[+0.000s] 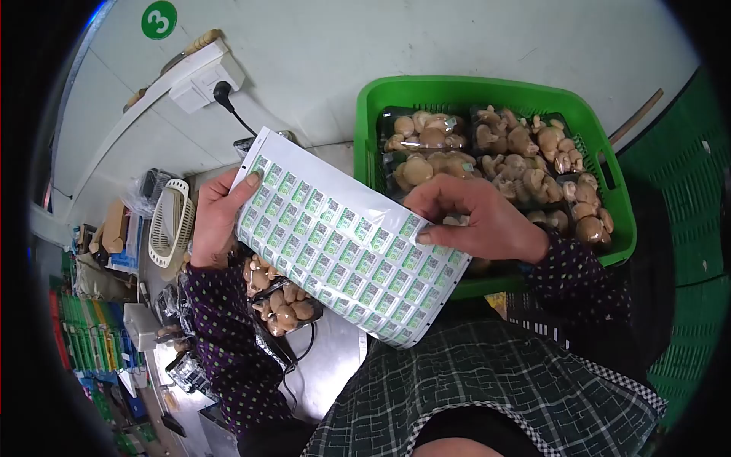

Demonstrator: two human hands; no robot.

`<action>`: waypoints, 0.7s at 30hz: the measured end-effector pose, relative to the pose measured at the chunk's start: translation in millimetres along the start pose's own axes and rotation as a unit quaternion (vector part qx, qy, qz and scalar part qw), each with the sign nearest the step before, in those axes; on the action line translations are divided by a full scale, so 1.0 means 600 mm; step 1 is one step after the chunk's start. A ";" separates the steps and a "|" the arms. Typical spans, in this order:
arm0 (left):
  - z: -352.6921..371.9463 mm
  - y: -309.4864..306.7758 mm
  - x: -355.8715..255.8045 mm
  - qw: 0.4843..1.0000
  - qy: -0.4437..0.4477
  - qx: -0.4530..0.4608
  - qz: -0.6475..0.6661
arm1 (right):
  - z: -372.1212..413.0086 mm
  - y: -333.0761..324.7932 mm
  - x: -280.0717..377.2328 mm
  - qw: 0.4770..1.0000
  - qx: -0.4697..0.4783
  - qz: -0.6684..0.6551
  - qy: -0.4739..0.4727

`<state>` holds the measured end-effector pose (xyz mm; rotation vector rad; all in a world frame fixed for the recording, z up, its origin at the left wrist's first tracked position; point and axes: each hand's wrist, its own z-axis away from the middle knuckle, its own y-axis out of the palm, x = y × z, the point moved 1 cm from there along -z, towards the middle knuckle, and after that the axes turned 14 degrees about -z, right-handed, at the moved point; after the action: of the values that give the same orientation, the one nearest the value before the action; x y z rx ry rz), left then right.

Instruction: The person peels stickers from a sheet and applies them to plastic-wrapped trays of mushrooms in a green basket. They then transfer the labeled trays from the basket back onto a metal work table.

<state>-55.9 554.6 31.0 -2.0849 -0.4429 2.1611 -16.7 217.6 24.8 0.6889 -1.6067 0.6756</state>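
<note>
A white sheet of small green-and-white sticker labels with QR codes is held up at a tilt in front of me. My left hand grips its left edge, thumb on the printed face and fingers behind. At the upper right of the sheet, my right hand pinches thumb and forefinger at a label by the edge. A strip along the top is bare backing. Behind the right hand, wrapped trays of mushrooms fill a green crate. More packed mushrooms show below the sheet, partly covered by it.
A white basket stands at the left beside crumpled plastic. A metal work surface lies below, with a black cable on it. A plug sits in a wall socket. Green crates rise at the right.
</note>
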 end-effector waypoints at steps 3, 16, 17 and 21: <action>-0.002 0.012 -0.003 1.000 0.006 0.012 -0.006 | 0.007 0.001 -0.004 1.000 -0.011 -0.009 -0.009; -0.017 0.042 -0.015 0.995 -0.022 0.070 -0.064 | 0.027 0.015 0.007 0.984 0.028 0.127 -0.123; -0.017 0.044 -0.017 0.996 -0.024 0.063 -0.059 | 0.027 0.014 0.004 0.984 0.037 0.128 -0.121; -0.019 0.045 -0.017 0.993 -0.049 0.082 -0.075 | 0.020 0.006 -0.011 0.978 0.072 0.140 -0.139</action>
<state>-40.8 527.7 32.9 -1.8068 -0.4018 2.1402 -26.4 211.5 16.5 0.6896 -1.9497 0.9410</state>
